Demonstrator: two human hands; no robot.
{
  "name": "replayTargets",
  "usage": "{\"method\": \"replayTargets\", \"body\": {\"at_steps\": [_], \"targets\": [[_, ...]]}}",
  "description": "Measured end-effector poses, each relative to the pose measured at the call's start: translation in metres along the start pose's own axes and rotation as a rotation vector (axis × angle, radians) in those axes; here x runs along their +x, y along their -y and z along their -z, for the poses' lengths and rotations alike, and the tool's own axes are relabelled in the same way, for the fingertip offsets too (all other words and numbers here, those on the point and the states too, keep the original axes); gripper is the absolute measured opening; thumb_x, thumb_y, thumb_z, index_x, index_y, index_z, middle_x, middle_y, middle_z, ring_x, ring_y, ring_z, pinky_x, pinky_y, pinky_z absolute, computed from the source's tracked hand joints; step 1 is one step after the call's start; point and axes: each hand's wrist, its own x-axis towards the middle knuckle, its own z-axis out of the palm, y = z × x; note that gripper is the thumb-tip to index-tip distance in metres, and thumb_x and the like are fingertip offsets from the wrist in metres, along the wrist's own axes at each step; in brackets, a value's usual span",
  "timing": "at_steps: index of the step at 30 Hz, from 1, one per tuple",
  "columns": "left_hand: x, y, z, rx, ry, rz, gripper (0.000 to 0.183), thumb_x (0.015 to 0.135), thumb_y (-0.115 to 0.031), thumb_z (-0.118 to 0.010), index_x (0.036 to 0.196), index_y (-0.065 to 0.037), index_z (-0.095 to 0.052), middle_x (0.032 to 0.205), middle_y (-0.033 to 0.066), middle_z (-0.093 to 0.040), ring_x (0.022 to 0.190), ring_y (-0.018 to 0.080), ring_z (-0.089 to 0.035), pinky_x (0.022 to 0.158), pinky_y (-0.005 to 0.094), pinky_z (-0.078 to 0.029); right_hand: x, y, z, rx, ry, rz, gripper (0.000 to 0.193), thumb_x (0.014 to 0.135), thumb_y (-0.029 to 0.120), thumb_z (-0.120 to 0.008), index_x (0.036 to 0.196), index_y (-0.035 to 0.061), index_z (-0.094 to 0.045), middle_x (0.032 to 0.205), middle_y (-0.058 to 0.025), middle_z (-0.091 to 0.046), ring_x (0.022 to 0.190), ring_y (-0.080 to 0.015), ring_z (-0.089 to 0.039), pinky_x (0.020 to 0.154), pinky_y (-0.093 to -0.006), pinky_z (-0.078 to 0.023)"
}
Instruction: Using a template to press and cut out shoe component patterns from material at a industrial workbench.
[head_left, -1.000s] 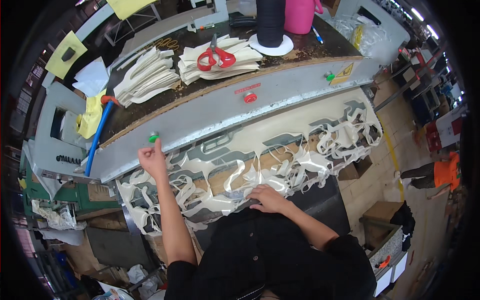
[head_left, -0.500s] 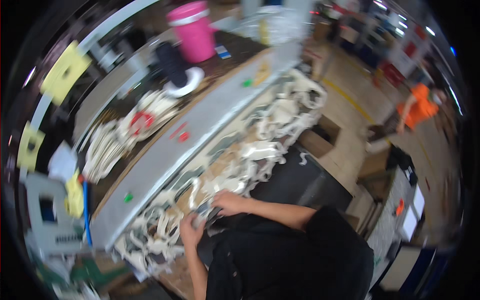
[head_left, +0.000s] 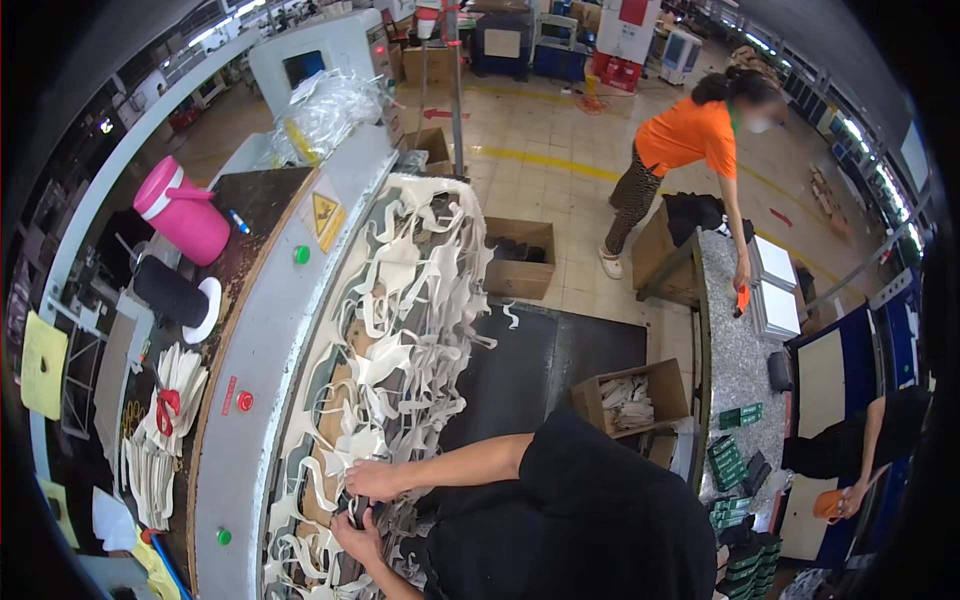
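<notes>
My right hand (head_left: 374, 482) reaches in with bent fingers closed on a small dark cut piece (head_left: 356, 508). Just below it, my left hand (head_left: 357, 540) pinches the same dark piece, its thumb raised beside it. Both hands are over a long pile of cream fabric scraps (head_left: 390, 262), strips and looped cut-outs left from cutting. Some grey-green and brown bits lie among them. The exact shape of the dark piece is partly hidden by my fingers.
Left of the scraps runs a grey machine beam (head_left: 275, 330) with a red button (head_left: 244, 401). Beyond it stand a pink jug (head_left: 185, 215), a black thread cone (head_left: 170, 290) and tied strips (head_left: 160, 440). A person in orange (head_left: 690, 140) leans over a speckled table (head_left: 728, 345) at right.
My view has swung to the right, so the beam now runs more upright and the speckled table shows fully. My hands stay close together over the scraps.
</notes>
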Motion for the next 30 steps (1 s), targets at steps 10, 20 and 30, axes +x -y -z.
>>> {"method": "replayTargets", "body": {"at_steps": [10,20,30], "targets": [[0.001,-0.016,0.023,-0.125,0.304,0.112,0.046,0.078,-0.043,-0.092,0.094,-0.002,-0.079,0.089,0.0186,-0.074,0.086,0.0385,-0.071,0.080,0.0467,-0.055,-0.015,-0.014,0.018,0.235,0.298,0.026,0.031,0.075,0.031,-0.086,0.090,0.0063,-0.075,0.096,-0.0169,-0.073,0.100,-0.0388,-0.070,0.089,-0.0521,-0.054],[0.198,0.008,0.007,0.012,-0.035,0.062,0.038,0.085,-0.026,-0.086,0.115,-0.004,-0.076,0.103,0.0152,-0.071,0.100,0.0353,-0.068,0.089,0.0445,-0.053,0.094,-0.098,0.050,0.557,-0.252,-0.332,0.022,0.089,0.016,-0.081,0.108,0.0069,-0.076,0.105,-0.0139,-0.075,0.100,-0.0363,-0.072,0.088,-0.0449,-0.057],[0.248,0.039,0.008,-0.047,0.225,0.168,0.054,0.077,-0.018,-0.091,0.124,-0.005,-0.069,0.115,0.0183,-0.065,0.117,0.0428,-0.061,0.103,0.0484,-0.049,0.109,-0.124,0.014,0.269,-0.231,-0.342,0.026,0.087,0.012,-0.080,0.112,0.0085,-0.074,0.116,-0.0095,-0.067,0.110,-0.0325,-0.064,0.096,-0.0449,-0.051]]}}
